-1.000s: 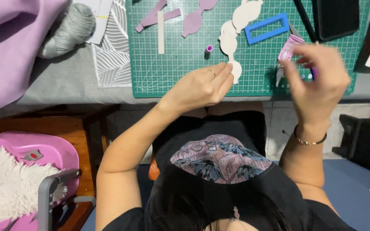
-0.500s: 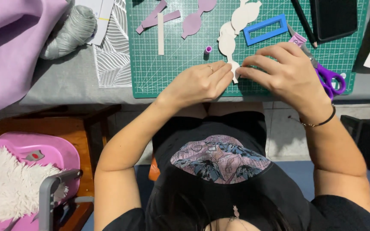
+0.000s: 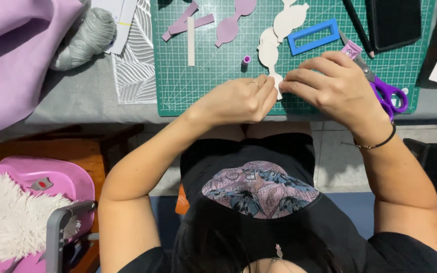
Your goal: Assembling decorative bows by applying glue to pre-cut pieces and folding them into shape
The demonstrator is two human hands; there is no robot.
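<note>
A white paper cut-out [image 3: 270, 48], a chain of rounded shapes, lies on the green cutting mat [image 3: 203, 86]. My left hand [image 3: 237, 98], with a ring on one finger, pinches the strip's near end. My right hand [image 3: 337, 86], with a black band at the wrist, pinches the same end from the other side. The fingertips of both hands meet there, near the mat's front edge. A small purple cap [image 3: 246, 60] stands just left of the strip.
On the mat lie purple cut-outs [image 3: 233, 20], a blue rectangular frame [image 3: 313, 36], purple-handled scissors [image 3: 388, 91], a pink tube [image 3: 351, 49], a pencil [image 3: 357, 25] and a black phone [image 3: 393, 20]. Grey yarn [image 3: 84, 38] and lilac fabric [image 3: 16, 50] lie left. A pink chair [image 3: 36, 182] stands below.
My right hand was raised at the right with a small pink tube. It has come down left onto the strip's end without the tube. My left hand has stayed in place.
</note>
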